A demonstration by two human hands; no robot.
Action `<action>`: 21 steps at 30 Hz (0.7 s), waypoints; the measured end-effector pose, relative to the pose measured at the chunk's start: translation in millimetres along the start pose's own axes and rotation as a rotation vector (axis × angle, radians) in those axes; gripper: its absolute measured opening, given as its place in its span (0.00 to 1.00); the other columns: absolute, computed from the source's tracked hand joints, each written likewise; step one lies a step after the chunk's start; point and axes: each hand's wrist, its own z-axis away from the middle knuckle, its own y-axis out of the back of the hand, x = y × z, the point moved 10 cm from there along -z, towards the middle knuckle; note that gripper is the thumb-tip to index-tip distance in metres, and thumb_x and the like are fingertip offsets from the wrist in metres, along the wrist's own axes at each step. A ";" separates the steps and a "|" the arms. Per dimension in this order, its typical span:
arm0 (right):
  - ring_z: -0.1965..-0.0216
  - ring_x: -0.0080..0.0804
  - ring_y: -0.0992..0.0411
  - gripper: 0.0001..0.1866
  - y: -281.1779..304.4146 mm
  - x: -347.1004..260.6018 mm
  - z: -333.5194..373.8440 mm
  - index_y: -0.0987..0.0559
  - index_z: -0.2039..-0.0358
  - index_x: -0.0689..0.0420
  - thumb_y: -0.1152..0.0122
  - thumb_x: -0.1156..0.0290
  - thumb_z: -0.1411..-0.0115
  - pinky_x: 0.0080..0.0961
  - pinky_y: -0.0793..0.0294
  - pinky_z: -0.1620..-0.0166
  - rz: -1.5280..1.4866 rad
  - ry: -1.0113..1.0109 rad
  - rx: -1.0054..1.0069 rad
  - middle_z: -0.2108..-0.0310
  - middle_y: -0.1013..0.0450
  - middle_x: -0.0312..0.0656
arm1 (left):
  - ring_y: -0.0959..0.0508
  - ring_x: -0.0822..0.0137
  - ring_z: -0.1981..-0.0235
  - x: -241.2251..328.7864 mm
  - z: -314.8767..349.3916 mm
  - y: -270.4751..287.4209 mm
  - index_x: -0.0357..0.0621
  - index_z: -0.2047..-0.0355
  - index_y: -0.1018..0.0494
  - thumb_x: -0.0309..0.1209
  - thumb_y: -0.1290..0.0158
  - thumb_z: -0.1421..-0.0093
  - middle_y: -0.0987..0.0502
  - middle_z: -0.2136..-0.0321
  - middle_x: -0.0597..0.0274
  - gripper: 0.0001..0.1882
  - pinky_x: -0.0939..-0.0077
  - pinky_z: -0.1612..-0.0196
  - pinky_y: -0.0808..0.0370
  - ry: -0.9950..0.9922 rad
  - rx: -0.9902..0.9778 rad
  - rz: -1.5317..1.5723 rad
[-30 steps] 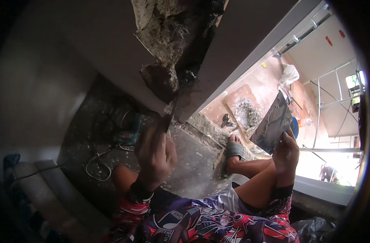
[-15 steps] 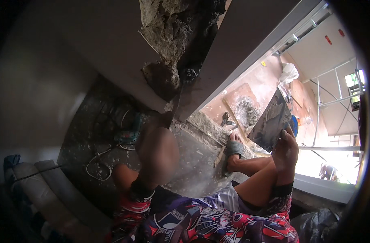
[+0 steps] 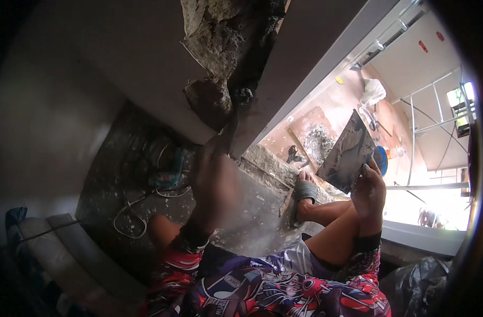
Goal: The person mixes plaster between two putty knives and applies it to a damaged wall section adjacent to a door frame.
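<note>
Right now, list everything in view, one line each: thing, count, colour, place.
Broken wall patch: one, grey rough mortar, top centre.
Trowel: one, dark, at the patch's lower edge, in the left hand.
Mortar board: one, grey, wet-smeared, right, held tilted.
Power tool: one, teal, floor left.
Cable: one, white, looped on the floor.
Mortar heap: one, grey, on a board on the far floor.
Sandalled foot: one, grey strap, centre right.
Left hand: blurred, gripping the trowel.
Right hand: holding the mortar board.
</note>
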 end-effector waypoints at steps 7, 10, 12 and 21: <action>0.54 0.32 0.23 0.23 5.0 -3.4 3.5 0.34 0.41 0.67 0.53 0.74 0.36 0.27 0.22 0.53 -0.027 0.041 0.066 0.50 0.26 0.46 | 0.24 0.42 0.61 0.0 25.7 -1.4 0.29 0.46 0.32 0.15 0.51 0.46 0.27 0.58 0.39 0.24 0.54 0.59 0.26 0.027 0.023 -0.064; 0.54 0.33 0.23 0.22 11.3 -2.7 3.7 0.33 0.41 0.67 0.54 0.74 0.35 0.29 0.22 0.52 -0.060 0.006 0.000 0.50 0.26 0.47 | 0.23 0.41 0.59 -11.2 35.5 -13.8 0.27 0.47 0.31 0.16 0.52 0.43 0.26 0.56 0.38 0.21 0.54 0.58 0.25 0.133 -0.080 -0.081; 0.53 0.34 0.23 0.22 10.9 -1.1 4.0 0.33 0.41 0.67 0.54 0.73 0.35 0.30 0.21 0.52 -0.070 0.016 -0.038 0.49 0.26 0.48 | 0.23 0.40 0.58 7.8 23.1 6.7 0.26 0.49 0.30 0.17 0.54 0.40 0.26 0.56 0.37 0.18 0.54 0.56 0.25 0.043 0.029 -0.052; 0.59 0.29 0.21 0.23 25.5 -1.5 4.3 0.33 0.42 0.66 0.53 0.73 0.36 0.26 0.19 0.58 -0.101 0.010 -0.067 0.54 0.24 0.46 | 0.23 0.40 0.58 5.5 13.4 -13.1 0.25 0.48 0.32 0.15 0.55 0.40 0.26 0.56 0.38 0.19 0.52 0.55 0.25 -0.012 0.088 -0.152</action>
